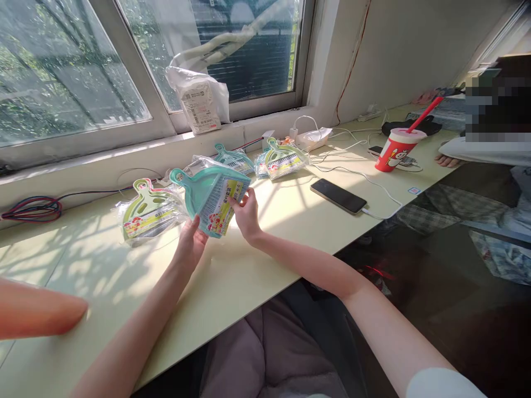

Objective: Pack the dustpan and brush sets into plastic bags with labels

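Observation:
Both my hands hold up a turquoise mini dustpan [194,190] with a printed card [226,207] across its front. My left hand [193,243] grips its lower left edge, thumb on the front. At the lower right edge, my right hand [246,217] pinches the card side between thumb and fingers. Just left of it, a green dustpan [145,209] with a pink-edged handle lies on the table in a clear bag. Behind are another bagged turquoise dustpan [224,153] and a green-and-yellow one [284,157] resting on more packs.
A phone [338,195] on a white cable and a red cup [397,150] with a straw stand to the right. Another person's hand [448,160] rests at the far right. Someone's bare limb [41,309] reaches in at left. A bagged box [201,108] stands on the sill.

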`<act>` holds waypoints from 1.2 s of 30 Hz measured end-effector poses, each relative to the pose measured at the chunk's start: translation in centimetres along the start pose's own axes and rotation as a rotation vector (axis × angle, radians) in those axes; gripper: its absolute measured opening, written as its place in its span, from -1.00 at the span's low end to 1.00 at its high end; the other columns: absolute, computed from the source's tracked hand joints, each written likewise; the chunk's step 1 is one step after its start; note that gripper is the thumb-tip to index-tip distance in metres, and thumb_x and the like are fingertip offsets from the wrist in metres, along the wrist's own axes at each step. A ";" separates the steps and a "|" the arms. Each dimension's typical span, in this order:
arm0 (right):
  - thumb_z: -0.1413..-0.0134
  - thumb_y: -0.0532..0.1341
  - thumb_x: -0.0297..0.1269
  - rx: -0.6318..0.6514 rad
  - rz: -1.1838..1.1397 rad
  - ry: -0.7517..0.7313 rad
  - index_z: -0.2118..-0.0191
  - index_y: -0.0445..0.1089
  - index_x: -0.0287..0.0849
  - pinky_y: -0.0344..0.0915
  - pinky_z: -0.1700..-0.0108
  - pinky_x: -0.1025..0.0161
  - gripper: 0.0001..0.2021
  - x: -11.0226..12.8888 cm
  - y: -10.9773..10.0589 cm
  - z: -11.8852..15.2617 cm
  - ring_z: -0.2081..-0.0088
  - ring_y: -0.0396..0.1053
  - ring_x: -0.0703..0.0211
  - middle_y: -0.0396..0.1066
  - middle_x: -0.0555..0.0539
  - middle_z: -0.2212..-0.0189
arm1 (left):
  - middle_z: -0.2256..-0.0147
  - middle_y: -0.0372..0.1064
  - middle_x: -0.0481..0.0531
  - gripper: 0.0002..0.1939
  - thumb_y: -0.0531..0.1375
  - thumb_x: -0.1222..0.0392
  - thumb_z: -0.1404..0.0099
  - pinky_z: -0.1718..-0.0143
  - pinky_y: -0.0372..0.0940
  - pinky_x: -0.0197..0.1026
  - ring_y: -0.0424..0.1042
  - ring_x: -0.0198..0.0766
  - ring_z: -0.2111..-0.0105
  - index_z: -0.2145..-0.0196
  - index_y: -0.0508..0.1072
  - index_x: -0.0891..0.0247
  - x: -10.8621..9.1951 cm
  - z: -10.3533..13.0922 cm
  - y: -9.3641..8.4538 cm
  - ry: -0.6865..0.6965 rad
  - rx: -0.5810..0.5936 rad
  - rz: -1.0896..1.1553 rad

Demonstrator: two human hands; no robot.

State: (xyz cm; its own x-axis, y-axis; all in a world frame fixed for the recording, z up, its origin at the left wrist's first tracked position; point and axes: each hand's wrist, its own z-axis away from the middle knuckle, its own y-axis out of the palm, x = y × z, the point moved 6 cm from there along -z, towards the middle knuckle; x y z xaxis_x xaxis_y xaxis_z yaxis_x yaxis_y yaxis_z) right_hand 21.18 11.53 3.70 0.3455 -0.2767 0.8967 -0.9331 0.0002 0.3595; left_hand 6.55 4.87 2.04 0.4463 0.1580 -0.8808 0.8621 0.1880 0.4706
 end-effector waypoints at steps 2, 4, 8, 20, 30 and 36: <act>-0.04 0.29 -0.35 -0.001 0.014 -0.008 0.18 0.19 -0.06 0.44 0.23 0.21 -0.72 0.1 0.3 0.5 0.31 0.48 0.15 0.50 -0.01 0.28 | 0.03 0.53 0.16 -0.55 0.43 0.13 -0.12 -0.06 0.42 -0.15 0.44 -0.06 -0.12 0.05 0.48 0.24 0.6 0.5 -0.1 0.017 -0.122 0.014; -0.05 0.27 -0.36 -0.006 0.011 -0.010 0.18 0.21 -0.06 0.44 0.24 0.21 -0.75 0.1 0.4 0.8 0.31 0.49 0.15 0.51 -0.02 0.27 | 0.03 0.54 0.12 -0.60 0.42 0.19 -0.13 -0.10 0.39 -0.14 0.43 -0.08 -0.13 0.07 0.49 0.22 2.0 1.3 0.5 -0.005 -0.171 0.018; -0.05 0.27 -0.38 -0.051 0.001 -0.001 0.18 0.23 -0.07 0.43 0.19 0.20 -0.76 0.2 -0.2 0.5 0.29 0.49 0.15 0.51 -0.02 0.27 | -0.07 0.48 0.15 -0.53 0.43 0.10 -0.12 -0.17 0.34 0.00 0.38 0.01 -0.18 0.02 0.49 0.21 4.3 2.5 2.5 -0.077 -0.071 0.006; -0.11 0.28 -0.28 -0.026 -0.077 0.050 0.11 0.20 -0.07 0.41 0.18 0.23 -0.72 -1.2 -0.3 0.0 0.30 0.44 0.20 0.47 0.01 0.28 | 0.00 0.51 0.15 -0.32 0.51 0.03 0.06 0.08 0.44 -0.11 0.48 0.00 -0.04 -0.02 0.44 0.20 0.6 1.2 1.1 0.033 -0.102 -0.179; -0.08 0.36 -0.22 0.098 -0.063 0.242 0.11 0.19 -0.08 0.49 0.26 0.25 -0.65 -3.1 0.0 -2.4 0.29 0.51 0.22 0.50 0.02 0.29 | 0.21 0.57 0.15 -0.46 0.52 0.10 0.11 0.23 0.45 -0.14 0.53 0.09 0.09 0.16 0.54 0.32 -0.6 0.2 -0.4 0.116 -0.169 -0.279; -0.24 0.23 -0.21 0.306 0.292 0.124 0.34 0.42 -0.14 0.44 0.23 0.19 -0.84 -1.1 -0.6 -4.2 0.48 0.43 0.24 0.46 0.03 0.46 | 0.25 0.56 0.00 -0.50 0.43 0.33 0.07 0.25 0.50 -0.24 0.57 -0.15 0.21 0.12 0.50 0.24 -2.3 -1.0 -2.9 0.092 -0.204 -0.151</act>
State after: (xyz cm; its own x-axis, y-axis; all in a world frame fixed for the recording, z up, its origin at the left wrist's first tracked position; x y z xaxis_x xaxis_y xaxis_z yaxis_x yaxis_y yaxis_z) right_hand 21.78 15.83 3.57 0.0546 -0.1893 0.9804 -0.9735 -0.2285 0.0101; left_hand 2.80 4.97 2.77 0.2843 0.1992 -0.9378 0.8469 0.4063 0.3430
